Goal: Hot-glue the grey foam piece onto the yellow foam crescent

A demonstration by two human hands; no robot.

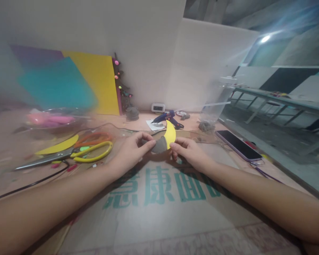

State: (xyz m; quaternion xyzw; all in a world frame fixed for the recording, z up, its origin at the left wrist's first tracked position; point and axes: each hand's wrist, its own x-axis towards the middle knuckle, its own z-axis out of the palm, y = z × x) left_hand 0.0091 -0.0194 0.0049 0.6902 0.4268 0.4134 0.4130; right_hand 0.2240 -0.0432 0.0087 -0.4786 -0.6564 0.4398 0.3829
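Yellow crescent (171, 134) lies centrally above broad green-lettered board (149, 225). Yellow-handled scissors (61, 154), metal-bladed: 9 o'clock. Flat glossy phone (238, 144): 3 o'clock. Left hand (134, 148), 8 o'clock, pinches rounded matte-grey piece (160, 145); right hand (190, 152), 4 o'clock, pinches crescent's lower end. Blue glue gun (164, 116): 12 o'clock. Best handling: light fingertip pressure, touching edges level, thin, card-like crescent unbent.

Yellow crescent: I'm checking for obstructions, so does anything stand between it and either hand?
Nothing visible stands between the yellow crescent and the right hand, which meets its lower edge. The grey piece lies between the crescent and the left hand.
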